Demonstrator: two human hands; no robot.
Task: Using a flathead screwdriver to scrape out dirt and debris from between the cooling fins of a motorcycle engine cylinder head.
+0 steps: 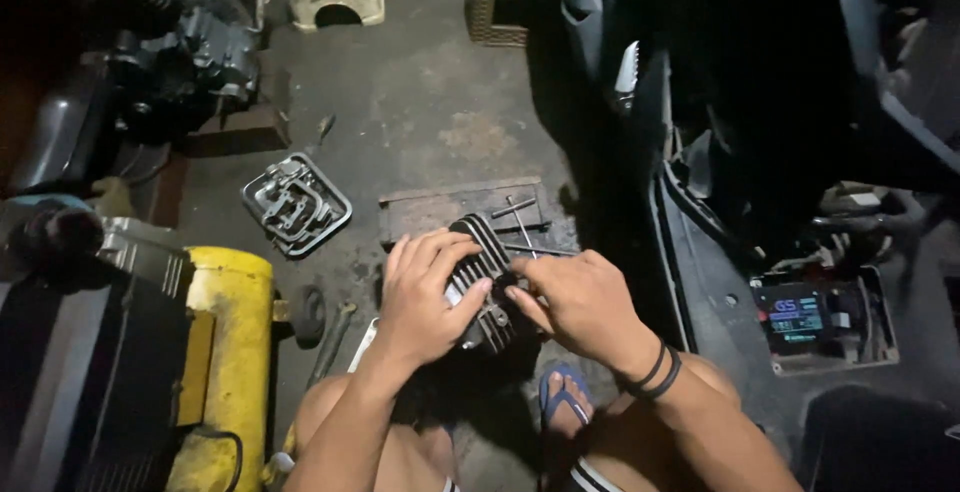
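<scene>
Left hand wraps finned engine cylinder, grip closed over fins, steadying it above knees for work. Right hand pinches thin rod tool against cylinder edge. Beyond: wooden block on floor as rest, metal cover left, yellow tank beside.

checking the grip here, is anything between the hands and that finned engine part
Nothing visible. The left hand lies flat on the finned engine part, and the right hand touches its right side; a thin metal rod sticks up just behind the right hand's fingers.
</scene>
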